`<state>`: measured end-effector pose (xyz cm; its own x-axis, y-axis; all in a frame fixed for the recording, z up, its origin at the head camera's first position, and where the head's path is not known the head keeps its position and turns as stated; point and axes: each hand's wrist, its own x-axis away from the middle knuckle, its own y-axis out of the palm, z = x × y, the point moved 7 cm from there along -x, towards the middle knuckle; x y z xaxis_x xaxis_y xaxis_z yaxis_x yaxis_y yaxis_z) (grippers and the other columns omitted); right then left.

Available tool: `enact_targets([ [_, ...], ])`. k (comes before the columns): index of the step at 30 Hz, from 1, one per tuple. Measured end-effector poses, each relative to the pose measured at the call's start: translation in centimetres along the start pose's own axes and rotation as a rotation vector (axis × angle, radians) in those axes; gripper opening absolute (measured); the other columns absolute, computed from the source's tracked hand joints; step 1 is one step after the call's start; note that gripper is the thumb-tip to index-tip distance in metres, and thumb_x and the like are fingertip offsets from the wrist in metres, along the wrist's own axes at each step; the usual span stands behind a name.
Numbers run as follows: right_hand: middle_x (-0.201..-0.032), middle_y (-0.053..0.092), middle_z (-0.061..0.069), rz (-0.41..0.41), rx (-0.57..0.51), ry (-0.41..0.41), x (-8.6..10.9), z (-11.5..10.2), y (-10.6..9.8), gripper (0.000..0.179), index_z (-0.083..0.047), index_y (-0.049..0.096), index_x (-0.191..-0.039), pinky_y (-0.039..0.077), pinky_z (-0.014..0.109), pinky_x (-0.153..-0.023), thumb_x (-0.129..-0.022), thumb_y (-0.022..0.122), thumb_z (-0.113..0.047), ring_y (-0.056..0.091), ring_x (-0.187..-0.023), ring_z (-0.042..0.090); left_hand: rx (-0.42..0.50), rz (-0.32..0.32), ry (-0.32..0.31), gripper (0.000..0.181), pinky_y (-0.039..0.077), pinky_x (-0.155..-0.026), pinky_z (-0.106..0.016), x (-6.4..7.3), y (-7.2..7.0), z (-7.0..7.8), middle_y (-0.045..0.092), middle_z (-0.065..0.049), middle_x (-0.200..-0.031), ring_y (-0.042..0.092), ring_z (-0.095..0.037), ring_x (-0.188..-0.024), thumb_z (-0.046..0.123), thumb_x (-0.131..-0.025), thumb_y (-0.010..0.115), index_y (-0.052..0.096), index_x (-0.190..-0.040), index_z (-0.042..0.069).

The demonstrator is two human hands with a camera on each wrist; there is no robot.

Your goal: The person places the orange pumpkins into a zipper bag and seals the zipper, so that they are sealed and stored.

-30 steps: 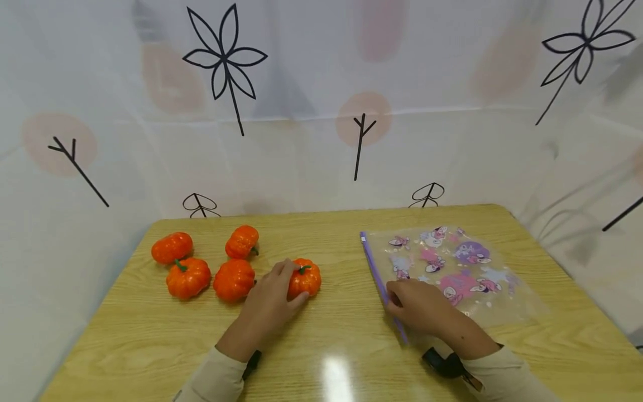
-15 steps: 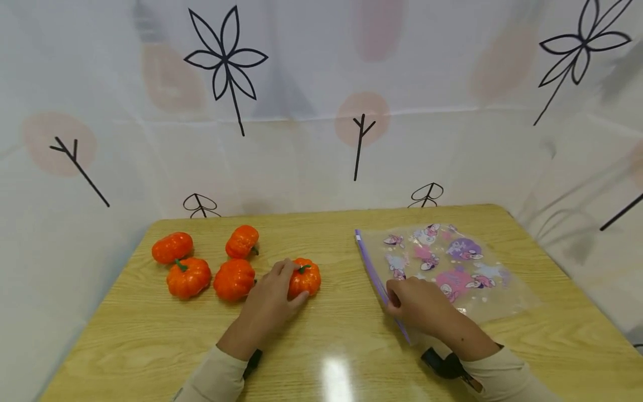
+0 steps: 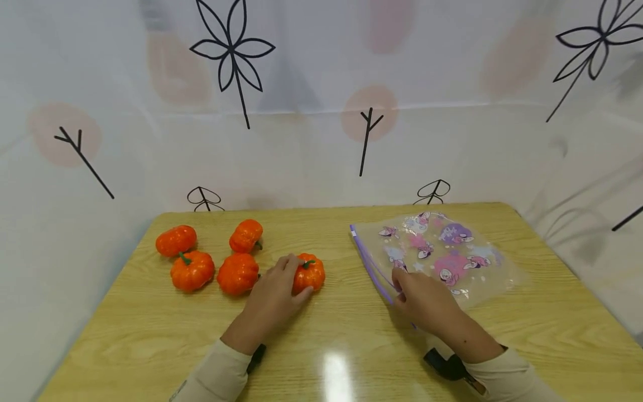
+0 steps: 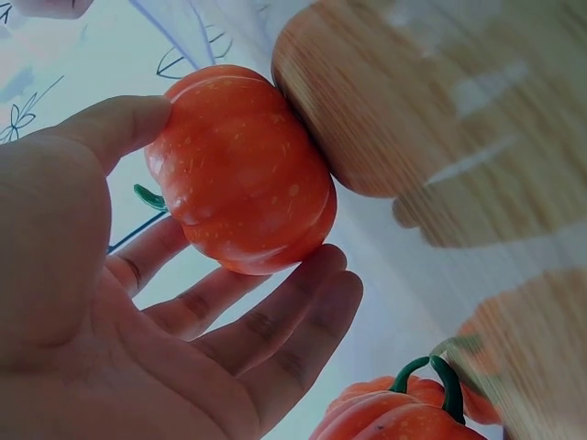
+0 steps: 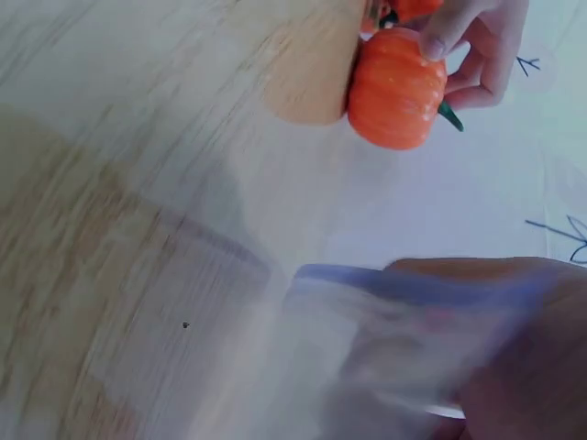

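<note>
My left hand (image 3: 271, 293) holds a small orange toy pumpkin (image 3: 312, 273) with a green stem, which rests on the table. In the left wrist view the thumb lies against one side of this pumpkin (image 4: 243, 174) and the fingers curve along the other. On the right, my right hand (image 3: 427, 301) pinches the purple zip edge of a clear plastic zip bag (image 3: 482, 279) printed with pink and purple cartoon figures. The right wrist view shows that edge (image 5: 339, 277) blurred and raised, with the fingertips partly hidden behind the bag.
Several more toy pumpkins stand left of my left hand: one at the far left (image 3: 176, 240), one with an upright stem (image 3: 192, 271), one at the back (image 3: 246, 235) and one beside the hand (image 3: 237, 273). The wooden table (image 3: 321, 340) ends at a patterned cloth (image 3: 311, 151).
My right hand has lifted the bag's zip edge a little, and the bag has shifted left and away from me. The left hand and its pumpkin stay in place; the head view has shifted slightly.
</note>
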<state>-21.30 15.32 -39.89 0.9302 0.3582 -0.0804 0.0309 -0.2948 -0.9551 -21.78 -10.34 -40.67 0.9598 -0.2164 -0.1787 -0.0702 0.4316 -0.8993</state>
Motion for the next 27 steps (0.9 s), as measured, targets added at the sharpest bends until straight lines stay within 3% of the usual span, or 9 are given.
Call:
enact_targets([
  [8, -0.057, 0.041, -0.004, 0.063, -0.024, 0.024, -0.41, 0.29, -0.30, 0.014, -0.008, 0.053, -0.091, 0.027, 0.021, -0.045, -0.084, 0.060, 0.002, 0.033, -0.049, 0.008, 0.009, -0.003, -0.012, 0.050, 0.056, -0.088, -0.051, -0.10, 0.00, 0.00, 0.058, -0.011, -0.135, 0.065, -0.035, -0.109, 0.041, -0.090, 0.074, 0.054, -0.129, 0.017],
  [14, -0.054, 0.043, -0.003, 0.051, -0.119, 0.071, -0.41, 0.54, -0.47, 0.008, -0.007, 0.051, -0.097, 0.028, 0.022, -0.042, -0.091, 0.054, -0.002, 0.037, -0.044, 0.008, 0.007, 0.006, -0.006, 0.049, 0.056, -0.088, -0.050, -0.13, 0.04, 0.03, 0.058, -0.011, -0.134, 0.065, -0.035, -0.107, 0.041, -0.090, 0.074, 0.054, -0.127, 0.017],
  [19, -0.053, 0.044, -0.004, 0.088, -0.168, 0.087, -0.43, 0.71, -0.71, 0.011, -0.007, 0.051, -0.101, 0.030, 0.022, -0.040, -0.092, 0.055, -0.003, 0.039, -0.042, 0.008, 0.018, 0.005, -0.002, 0.051, 0.055, -0.090, -0.051, -0.14, 0.02, 0.16, 0.057, -0.012, -0.133, 0.065, -0.036, -0.108, 0.041, -0.090, 0.074, 0.053, -0.129, 0.015],
  [27, -0.053, 0.046, -0.007, 0.119, -0.177, 0.056, -0.46, 0.23, -0.70, 0.013, -0.008, 0.054, -0.100, 0.028, 0.019, -0.039, -0.089, 0.060, -0.004, 0.039, -0.039, 0.007, 0.041, -0.031, -0.046, 0.065, 0.054, -0.093, -0.051, -0.16, 0.33, -0.01, 0.051, -0.011, -0.140, 0.063, -0.037, -0.111, 0.041, -0.090, 0.072, 0.045, -0.144, 0.016],
])
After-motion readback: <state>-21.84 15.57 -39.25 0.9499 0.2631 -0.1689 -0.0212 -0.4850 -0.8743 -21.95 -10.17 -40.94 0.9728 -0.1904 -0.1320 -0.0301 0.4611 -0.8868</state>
